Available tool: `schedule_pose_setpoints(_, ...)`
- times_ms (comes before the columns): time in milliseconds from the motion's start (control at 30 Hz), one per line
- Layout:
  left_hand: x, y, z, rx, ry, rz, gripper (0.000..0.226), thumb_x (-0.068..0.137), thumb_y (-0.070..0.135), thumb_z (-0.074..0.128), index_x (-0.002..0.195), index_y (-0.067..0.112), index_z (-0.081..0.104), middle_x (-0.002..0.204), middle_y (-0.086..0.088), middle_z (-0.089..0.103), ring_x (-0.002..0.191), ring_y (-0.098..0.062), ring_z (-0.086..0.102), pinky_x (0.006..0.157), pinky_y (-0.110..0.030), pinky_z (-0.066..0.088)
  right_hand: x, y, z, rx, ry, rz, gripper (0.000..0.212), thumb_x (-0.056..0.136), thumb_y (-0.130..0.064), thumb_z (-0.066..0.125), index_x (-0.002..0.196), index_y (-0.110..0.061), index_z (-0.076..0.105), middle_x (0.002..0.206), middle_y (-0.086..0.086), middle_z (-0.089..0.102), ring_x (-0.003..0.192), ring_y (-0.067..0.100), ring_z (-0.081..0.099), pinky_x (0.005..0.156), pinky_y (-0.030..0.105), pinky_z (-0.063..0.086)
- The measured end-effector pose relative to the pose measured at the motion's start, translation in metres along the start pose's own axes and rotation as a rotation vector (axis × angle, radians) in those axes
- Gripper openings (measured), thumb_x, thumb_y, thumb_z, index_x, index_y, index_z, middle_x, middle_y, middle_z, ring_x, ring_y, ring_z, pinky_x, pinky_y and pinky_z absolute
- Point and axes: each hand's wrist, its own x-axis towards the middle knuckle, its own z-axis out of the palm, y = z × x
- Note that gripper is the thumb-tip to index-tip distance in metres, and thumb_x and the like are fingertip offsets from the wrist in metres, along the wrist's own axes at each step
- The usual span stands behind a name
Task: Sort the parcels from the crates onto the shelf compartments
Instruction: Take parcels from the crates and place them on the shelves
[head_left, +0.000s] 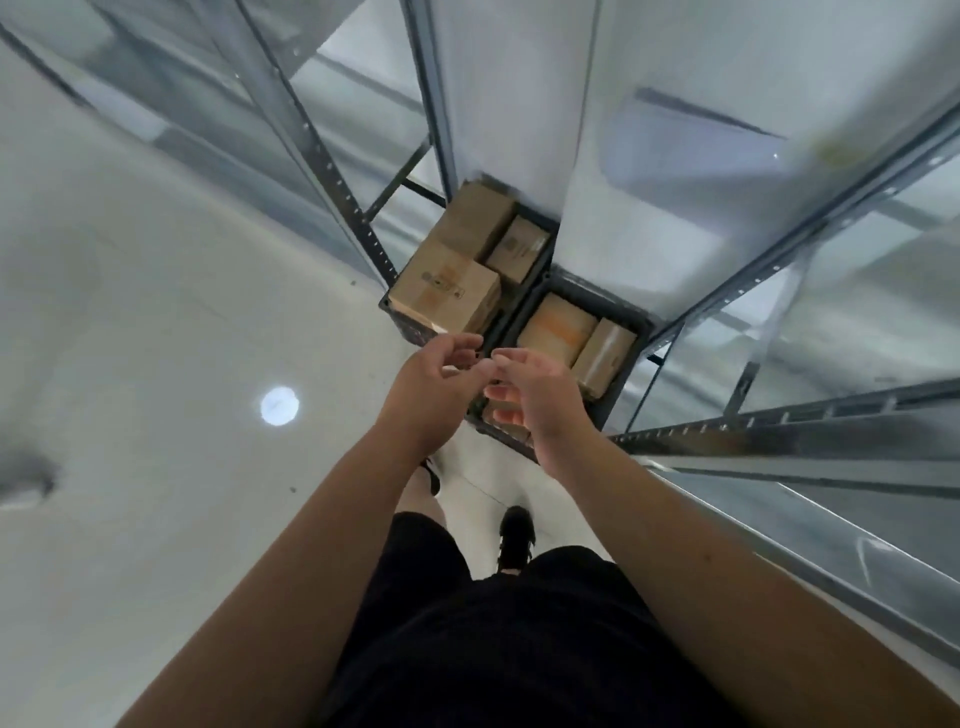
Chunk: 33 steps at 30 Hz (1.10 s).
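Five parcels sit in the two crates and none shows on the shelf boards in view, so the sorting looks to have most of its work left; much of the rack is blurred or out of sight, so what may already be placed cannot be told.

The left crate (408, 322) is dark plastic with a latticed wall; it holds a large cardboard box (447, 291) with printed marks and crisp edges, a second plain box (478, 218) behind it, and a small labelled box (517, 249) tucked beside them. The right crate (587, 292) stands touching the first; in it lie a flat parcel (556, 327) crossed with orange tape and a glossy wrapped parcel (602, 356) with softer, rounded corners. Both crates rest on the pale, smooth floor (156, 312) at the foot of the shelf (701, 156), partly under its lowest board.

The shelf is grey metal, with perforated uprights (358, 208) and flat, pale boards that give a dull sheen.

The left hand (436, 384) and right hand (535, 400) hover above the near edge of the crates, close to each other; the fingers (462, 343) of each are loosely curled and apart, holding nothing. Judged from this, a pick from a crate is the step in hand; the rigid boxes should take a two-handed grip well, while the wrapped one may slip.
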Motion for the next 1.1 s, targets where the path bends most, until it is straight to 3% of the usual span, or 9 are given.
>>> schedule_pose_setpoints(167,0.077,0.011,0.014,0.111,-0.259,0.018,0.034,0.101,0.044,0.067,0.132,0.032,0.063,0.115,0.018,0.065,0.107,-0.001,0.062,0.084,-0.025,0.051,0.044,-0.014,-0.012,0.110,0.187,0.069,0.014,0.105,-0.018,0.060,0.114,-0.016,0.071,0.099,0.012,0.070,0.086,0.025,0.060,0.070,0.034,0.050)
schedule_pose_setpoints(267,0.124,0.015,0.021,0.197,-0.428,0.007,0.032,0.102,0.041,0.065,0.132,0.030,0.064,0.115,0.017,0.066,0.110,-0.005,0.062,0.086,-0.026,0.051,0.070,-0.017,-0.014,0.153,0.314,0.119,0.015,0.105,-0.019,0.061,0.115,-0.014,0.071,0.094,0.011,0.069,0.080,0.024,0.058,0.063,0.031,0.047)
schedule_pose_setpoints(367,0.174,0.018,0.034,0.257,-0.546,-0.032,0.032,0.101,0.041,0.065,0.131,0.029,0.064,0.119,0.013,0.067,0.110,-0.009,0.063,0.081,-0.026,0.049,0.101,-0.014,-0.018,0.190,0.427,0.189,0.009,0.104,-0.023,0.064,0.108,-0.020,0.071,0.088,0.003,0.069,0.073,0.015,0.059,0.064,0.029,0.049)
schedule_pose_setpoints(567,0.263,-0.002,0.071,0.320,-0.638,-0.119,0.020,0.100,0.039,0.067,0.119,0.033,0.065,0.120,0.008,0.069,0.112,-0.013,0.065,0.104,-0.040,0.052,0.177,0.032,-0.039,0.294,0.587,0.336,0.024,0.101,-0.028,0.067,0.122,-0.018,0.070,0.084,0.000,0.066,0.081,0.017,0.063,0.079,0.038,0.059)
schedule_pose_setpoints(667,0.301,-0.036,0.092,0.345,-0.646,-0.198,0.033,0.097,0.043,0.068,0.128,0.030,0.066,0.124,0.009,0.068,0.118,-0.015,0.064,0.110,-0.045,0.049,0.221,0.068,-0.047,0.302,0.571,0.444,0.026,0.096,-0.029,0.069,0.118,-0.017,0.067,0.082,-0.002,0.063,0.077,0.017,0.060,0.072,0.036,0.057)
schedule_pose_setpoints(767,0.333,-0.082,0.120,0.373,-0.634,-0.276,0.043,0.096,0.046,0.067,0.136,0.029,0.063,0.127,0.009,0.067,0.120,-0.015,0.063,0.111,-0.047,0.049,0.271,0.113,-0.059,0.219,0.490,0.533,0.048,0.086,-0.038,0.073,0.130,-0.018,0.068,0.104,0.000,0.071,0.104,0.022,0.070,0.096,0.045,0.059)
schedule_pose_setpoints(867,0.362,-0.135,0.152,0.386,-0.601,-0.385,0.050,0.092,0.049,0.067,0.137,0.028,0.064,0.131,0.007,0.067,0.122,-0.017,0.063,0.111,-0.047,0.050,0.310,0.147,-0.076,0.076,0.481,0.573,0.035,0.101,-0.023,0.063,0.131,-0.005,0.068,0.114,0.011,0.067,0.116,0.034,0.066,0.106,0.049,0.054)
schedule_pose_setpoints(1000,0.392,-0.212,0.195,0.400,-0.587,-0.515,0.059,0.082,0.054,0.068,0.136,0.030,0.065,0.134,0.006,0.066,0.123,-0.019,0.063,0.110,-0.047,0.050,0.363,0.200,-0.094,-0.024,0.440,0.599,0.024,0.105,-0.019,0.057,0.121,-0.005,0.067,0.109,0.013,0.066,0.108,0.030,0.066,0.087,0.035,0.049)
schedule_pose_setpoints(1100,0.408,-0.258,0.221,0.421,-0.614,-0.537,0.061,0.092,0.046,0.070,0.147,0.024,0.058,0.140,-0.001,0.062,0.125,-0.022,0.060,0.111,-0.048,0.050,0.404,0.246,-0.101,-0.187,0.375,0.595,0.041,0.103,-0.029,0.065,0.138,-0.008,0.063,0.129,0.012,0.070,0.113,0.028,0.068,0.094,0.038,0.053)
